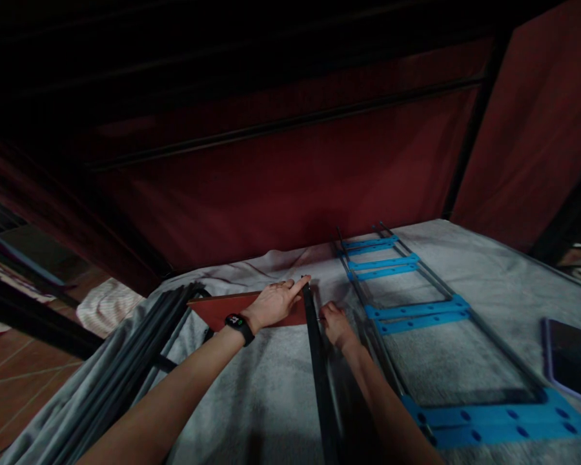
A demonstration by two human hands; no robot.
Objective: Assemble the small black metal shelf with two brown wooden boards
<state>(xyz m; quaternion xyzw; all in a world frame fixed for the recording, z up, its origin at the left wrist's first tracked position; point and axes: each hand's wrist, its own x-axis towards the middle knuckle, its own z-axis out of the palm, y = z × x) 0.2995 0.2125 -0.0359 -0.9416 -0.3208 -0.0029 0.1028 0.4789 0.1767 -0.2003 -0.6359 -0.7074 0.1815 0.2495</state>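
Note:
A reddish-brown board point(232, 309) stands on the grey cloth, its right end against an upright dark metal bar point(318, 368). My left hand point(275, 305), with a black watch on its wrist, grips over the board's top edge. Its index finger stretches out onto the top end of the bar. On the bar's other side, my right hand point(336, 323) has its fingers pinched together close to the metal. A small thin piece point(321, 318) shows between the fingertips and the bar, too small to name.
At the right lies a frame of dark rods with blue perforated crosspieces point(498, 423). A phone point(574, 358) rests at the far right. Several dark metal bars point(140, 361) are bundled at left. Behind stands a dark red panel point(295, 181); a tiled floor point(24, 387) shows lower left.

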